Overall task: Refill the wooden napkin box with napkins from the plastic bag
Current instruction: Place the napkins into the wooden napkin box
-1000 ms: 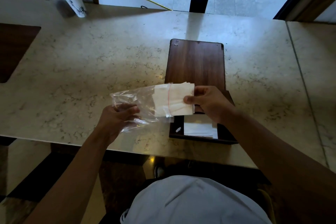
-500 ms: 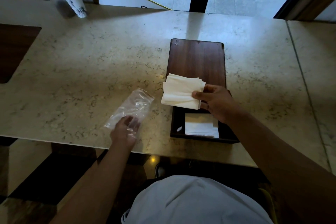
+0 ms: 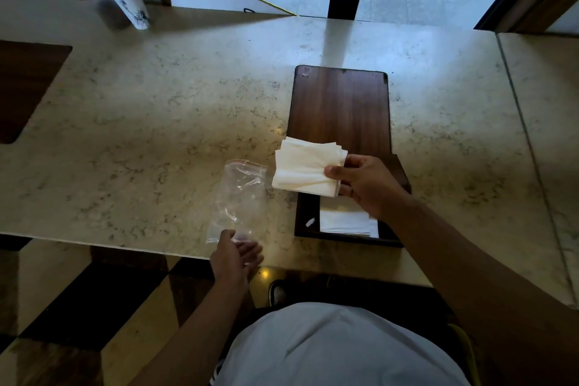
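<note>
The dark wooden napkin box point(image 3: 300, 219) lies on the marble counter, its lid point(image 3: 340, 106) swung back flat beyond it. A few white napkins point(image 3: 343, 222) lie inside the box. My right hand point(image 3: 366, 185) pinches a fanned stack of white napkins point(image 3: 305, 168) above the box's far left corner. The clear plastic bag point(image 3: 239, 197) lies flat and empty on the counter left of the box. My left hand point(image 3: 235, 255) hovers at the bag's near end by the counter edge, fingers loose, holding nothing.
Two paper cups point(image 3: 125, 0) stand at the counter's far left. A dark wooden inset point(image 3: 25, 88) marks the left side. A seam point(image 3: 520, 122) splits the counter at the right. The near counter edge point(image 3: 103, 244) runs just below the bag.
My right hand pulled the napkin stack out of the bag and moved it over the box. My left hand laid the bag on the counter and let go, drawing back toward the edge.
</note>
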Available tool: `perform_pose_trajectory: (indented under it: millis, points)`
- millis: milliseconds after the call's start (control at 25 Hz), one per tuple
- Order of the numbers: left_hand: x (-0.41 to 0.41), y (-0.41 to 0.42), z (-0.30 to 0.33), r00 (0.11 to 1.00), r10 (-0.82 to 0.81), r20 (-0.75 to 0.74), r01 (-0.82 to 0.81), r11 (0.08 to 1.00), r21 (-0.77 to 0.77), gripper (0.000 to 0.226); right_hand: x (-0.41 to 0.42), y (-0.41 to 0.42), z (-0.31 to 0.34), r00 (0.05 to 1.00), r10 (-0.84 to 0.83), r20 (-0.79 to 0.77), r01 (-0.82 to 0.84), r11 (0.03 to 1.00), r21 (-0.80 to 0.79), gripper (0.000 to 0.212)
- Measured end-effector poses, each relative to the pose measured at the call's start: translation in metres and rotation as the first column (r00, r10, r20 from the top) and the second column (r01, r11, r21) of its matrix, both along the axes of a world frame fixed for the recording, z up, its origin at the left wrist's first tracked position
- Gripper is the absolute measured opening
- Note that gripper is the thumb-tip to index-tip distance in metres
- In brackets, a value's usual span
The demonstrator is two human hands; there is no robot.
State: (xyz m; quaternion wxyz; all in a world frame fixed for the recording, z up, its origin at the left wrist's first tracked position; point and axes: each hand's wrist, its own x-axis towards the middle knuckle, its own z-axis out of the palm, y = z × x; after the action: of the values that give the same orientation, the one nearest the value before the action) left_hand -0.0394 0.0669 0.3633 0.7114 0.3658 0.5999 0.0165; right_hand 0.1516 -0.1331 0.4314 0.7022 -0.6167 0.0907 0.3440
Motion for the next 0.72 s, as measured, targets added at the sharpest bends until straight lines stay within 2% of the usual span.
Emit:
perform_pose_trajectory:
  millis: [120,240,360,440,560,720]
  points:
    - [-0.016,0.002,0.001,0.976,-0.198,-0.092,0.203,0.978,0.048,0.028,0.001,0.0,0.002,1.0,0.02,0.014,-0.02,1.0,0.007,0.02]
    - [-0.013,0.013,0.009,0.959,-0.239,-0.153,0.264,0.95,0.169,0.034,0.002,0.0,0.005,0.999,0.033,0.02,-0.033,0.999,-0.003,0.022]
    - [0.011,0.021,0.025,0.956,-0.294,-0.018,0.291,0.937,0.194,0.038,0.001,-0.002,0.008,0.998,0.047,0.028,-0.048,0.999,0.007,0.025]
    - [0.038,0.019,0.039,0.912,-0.394,0.116,0.375,0.914,0.156,0.043,-0.001,-0.005,0.011,0.998,0.052,0.042,-0.053,0.998,0.026,0.03]
    - [0.08,0.009,0.06,0.829,-0.488,0.274,0.497,0.867,0.039,0.054,-0.002,-0.014,0.016,0.997,0.052,0.06,-0.055,0.997,0.06,0.037]
    - [0.113,-0.008,0.083,0.74,-0.44,0.508,0.583,0.797,-0.16,0.063,-0.005,-0.026,0.017,0.994,0.079,0.074,-0.085,0.993,0.08,0.044]
